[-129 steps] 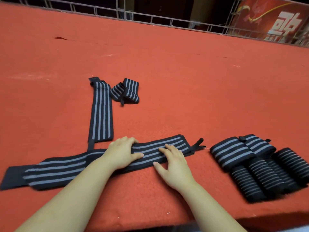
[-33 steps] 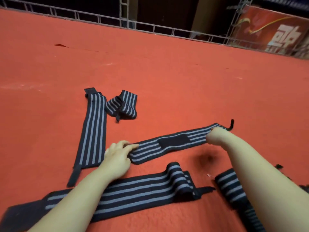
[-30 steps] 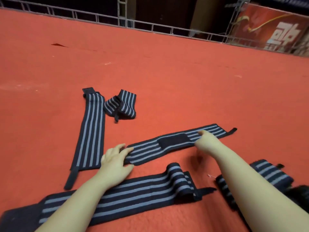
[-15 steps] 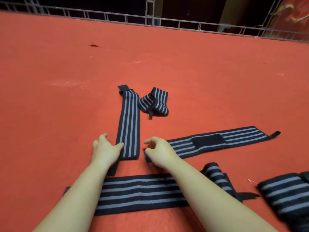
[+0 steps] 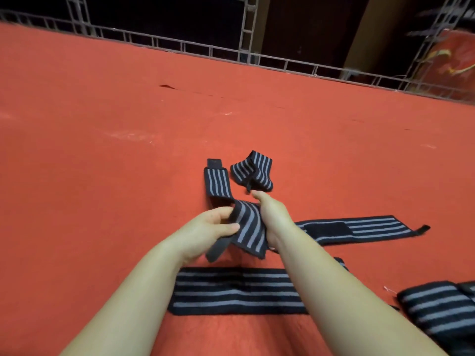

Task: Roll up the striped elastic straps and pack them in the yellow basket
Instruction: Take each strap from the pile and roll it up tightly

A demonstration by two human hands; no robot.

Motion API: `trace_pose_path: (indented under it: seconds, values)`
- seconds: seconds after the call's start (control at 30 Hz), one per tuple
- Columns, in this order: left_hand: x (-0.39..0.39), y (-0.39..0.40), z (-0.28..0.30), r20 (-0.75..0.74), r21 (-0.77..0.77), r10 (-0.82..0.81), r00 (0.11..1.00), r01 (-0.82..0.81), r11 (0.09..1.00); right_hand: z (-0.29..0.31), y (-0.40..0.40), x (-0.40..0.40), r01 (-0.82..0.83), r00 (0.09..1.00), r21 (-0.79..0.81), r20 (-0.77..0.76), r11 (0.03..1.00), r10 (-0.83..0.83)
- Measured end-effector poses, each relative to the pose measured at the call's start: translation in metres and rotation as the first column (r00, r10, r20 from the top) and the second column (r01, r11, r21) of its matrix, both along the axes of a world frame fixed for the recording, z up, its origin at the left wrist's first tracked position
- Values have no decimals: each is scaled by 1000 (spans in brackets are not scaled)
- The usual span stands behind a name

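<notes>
- Held strap (image 5: 246, 227): near end lifted off the red carpet (image 5: 102, 163), far end lying flat at a black tab, a bend between the two parts.
- Left hand (image 5: 205, 231): thumb on top of the striped face, fingers curled under its left edge, pinching the strap; a plain black tail hanging below this grip.
- Right hand (image 5: 272, 217): seen from the back, set against the strap's right edge; fingers hidden behind the hand, likely curled round the fabric, grip not fully confirmable.
- Position relative to fingers: strap spanning between both hands, striped face up, lower corner hanging free below the wrists.
- Progress, judged: rolling of this strap not yet started; no coil visible at either end.
- Done so far: rolled straps (image 5: 437, 309) grouped at the lower right edge, partly cut off by the frame.
- Remaining flat: near strap (image 5: 239, 291) lying crosswise under the forearms; right strap (image 5: 359, 227) stretched out flat beyond the right forearm, with a black patch near its middle.
- Remaining loose: crumpled strap (image 5: 253, 170) just beyond the hands, folded, not neatly rolled.
- Yellow basket: not in view; packing judged wholly outstanding.
- Background: metal truss railing (image 5: 244, 44) along the far carpet edge.
</notes>
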State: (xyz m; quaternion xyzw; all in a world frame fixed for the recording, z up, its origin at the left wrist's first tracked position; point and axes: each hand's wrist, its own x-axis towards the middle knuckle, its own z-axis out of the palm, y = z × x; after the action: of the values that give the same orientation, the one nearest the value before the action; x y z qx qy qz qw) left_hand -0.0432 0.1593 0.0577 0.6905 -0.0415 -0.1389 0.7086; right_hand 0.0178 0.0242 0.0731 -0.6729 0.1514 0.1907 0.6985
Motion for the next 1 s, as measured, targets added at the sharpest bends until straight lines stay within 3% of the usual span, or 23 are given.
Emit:
trace_pose_path:
  seconds: [0.1, 0.2, 0.3, 0.4, 0.47, 0.53, 0.6, 0.7, 0.77, 0.9, 0.93, 1.0]
  values:
    - [-19, 4, 10, 10, 115, -249, 968, 247, 962, 19, -17, 0, -110, 989, -4, -97, 994, 109]
    - [-23, 7, 8, -78, -75, -268, 960, 263, 962, 32, -26, -7, -104, 994, -18, -19, 994, 104]
    - [-18, -3, 8, -249, -418, -120, 961, 5, 908, 44, -33, -19, -86, 985, 84, 158, 993, 72]
    - [-9, -21, 17, -334, -696, 65, 940, -293, 655, 59, -46, -34, -146, 943, 7, 304, 989, 137]
    - [-5, -29, 26, -356, -763, 195, 914, -405, 503, 74, -61, -46, -160, 914, -92, 361, 983, 183]
    - [-3, -31, 31, -382, -763, 297, 875, -480, 433, 89, -80, -55, -127, 887, -242, 407, 962, 219]
    - [-3, -32, 34, -390, -764, 347, 853, -510, 396, 102, -102, -57, -20, 835, -497, 469, 867, 288]
    - [-5, -31, 33, -394, -782, 382, 836, -523, 339, 114, -135, -51, 160, 795, -812, 443, 560, 415]
    - [-10, -30, 30, -389, -776, 417, 821, -536, 331, 115, -154, -45, 201, 840, -901, 360, 384, 405]
    - [-23, -34, 21, -363, -701, 463, 809, -564, 437, 89, -159, -43, 119, 924, -990, 140, 82, 356]
    - [-27, -36, 19, -358, -690, 458, 813, -562, 457, 77, -151, -46, 124, 911, -989, 144, 77, 386]
    - [-32, -43, 14, -337, -646, 462, 820, -558, 520, 54, -126, -56, 99, 819, -965, 218, 243, 531]
